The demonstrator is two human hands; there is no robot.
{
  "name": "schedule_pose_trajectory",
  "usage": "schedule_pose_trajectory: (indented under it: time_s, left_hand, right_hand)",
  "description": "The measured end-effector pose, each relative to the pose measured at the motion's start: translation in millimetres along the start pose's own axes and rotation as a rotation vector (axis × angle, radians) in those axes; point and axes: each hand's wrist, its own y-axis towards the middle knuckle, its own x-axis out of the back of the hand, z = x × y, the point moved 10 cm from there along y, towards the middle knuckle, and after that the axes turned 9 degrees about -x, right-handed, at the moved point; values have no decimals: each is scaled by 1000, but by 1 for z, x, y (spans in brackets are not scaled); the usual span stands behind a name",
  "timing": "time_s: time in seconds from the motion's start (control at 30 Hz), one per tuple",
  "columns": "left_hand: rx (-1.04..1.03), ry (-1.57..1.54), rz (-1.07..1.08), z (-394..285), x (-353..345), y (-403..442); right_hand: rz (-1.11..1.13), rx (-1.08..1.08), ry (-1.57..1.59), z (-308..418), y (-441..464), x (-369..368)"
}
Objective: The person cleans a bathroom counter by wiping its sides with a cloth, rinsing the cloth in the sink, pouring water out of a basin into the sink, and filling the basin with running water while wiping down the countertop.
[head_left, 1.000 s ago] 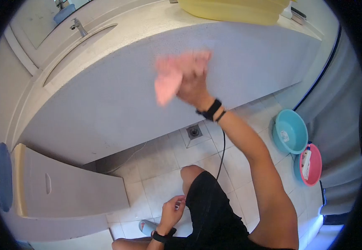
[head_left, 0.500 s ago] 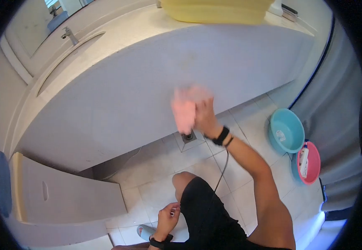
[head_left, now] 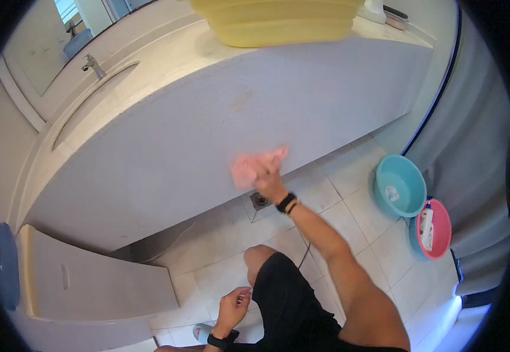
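Observation:
A pink cloth [head_left: 246,170] lies against the lower part of the pale vanity front panel [head_left: 167,135], slightly blurred. My right hand [head_left: 271,183] presses on it with its fingers over the cloth, just above the floor drain [head_left: 259,200]. Near my bent knee, my left hand [head_left: 234,306] is curled, its fingers drawn together; whether anything small is in them cannot be made out. A faint brownish mark [head_left: 241,101] shows on the panel above the cloth.
A yellow basin [head_left: 278,26] sits on the countertop [head_left: 167,73], with a faucet [head_left: 93,66] at the left. A teal basin [head_left: 400,186] and a pink basin [head_left: 441,229] holding a bottle stand on the floor at right. A white cabinet [head_left: 99,273] is at lower left.
My right hand has moved the pink cloth down the panel from its upper middle to near its lower edge. My left hand stays by the knee. The view has shifted slightly.

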Motion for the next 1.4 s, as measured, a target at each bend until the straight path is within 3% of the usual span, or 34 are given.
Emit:
schedule_pose_trajectory:
  time_s: [0.1, 0.2, 0.27, 0.37, 0.43, 0.53, 0.63, 0.73, 0.77, 0.83, 0.9, 1.0, 1.07, 1.13, 1.2, 1.27, 1.33, 1.4]
  left_hand:
    - [21, 36, 48, 10, -12, -2]
    - [-6, 14, 93, 5, -16, -4]
    - [-8, 4, 95, 4, -20, 2]
    - [5, 7, 116, 3, -24, 2]
    - [-9, 9, 132, 0, -27, 6]
    - [-21, 31, 118, 2, -26, 7]
    - [-22, 40, 115, 5, -21, 11]
    - [-45, 20, 76, 0, -13, 10]
    - [-37, 35, 83, 3, -14, 9]
    - [-35, 37, 84, 6, -21, 10]
    - [-1, 96, 149, 15, -26, 5]
    - [-20, 58, 144, 22, -28, 0]
    - [-18, 54, 147, 19, -27, 1]
    - [-4, 32, 146, 16, -32, -1]
    - [-20, 51, 162, 12, -34, 1]
    - [-33, 49, 173, 10, -35, -1]
    - [-60, 47, 181, 10, -36, 4]
    - [-79, 80, 194, 16, -38, 5]
  right_hand:
    - [126, -70, -4, 10, -83, -1]
    - [291, -184, 177, 18, -59, 22]
    - [-71, -257, 134, 7, 26, 85]
    - [-351, 94, 20, 3, 148, 139]
    - [-458, 50, 11, -8, 219, 167]
    - [-400, 124, -107, -22, 242, 143]
    - [-294, 72, -43, -36, 180, 108]
    - [-148, -176, 41, -54, 69, 62]
    - [-19, -243, 33, -54, 17, 43]
    - [19, -398, -76, -43, -74, 15]
    - [158, -660, 175, -35, -112, 9]
    - [24, -829, 392, -41, -119, 29]
    - [-251, -938, 466, -70, -84, 60]
    - [-504, -650, 189, -79, 17, 141]
    - [-646, -606, 57, -115, 88, 183]
    - [-658, -473, 356, -143, 164, 207]
    - [-651, -583, 813, -164, 208, 202]
    - [-775, -519, 854, -159, 222, 196]
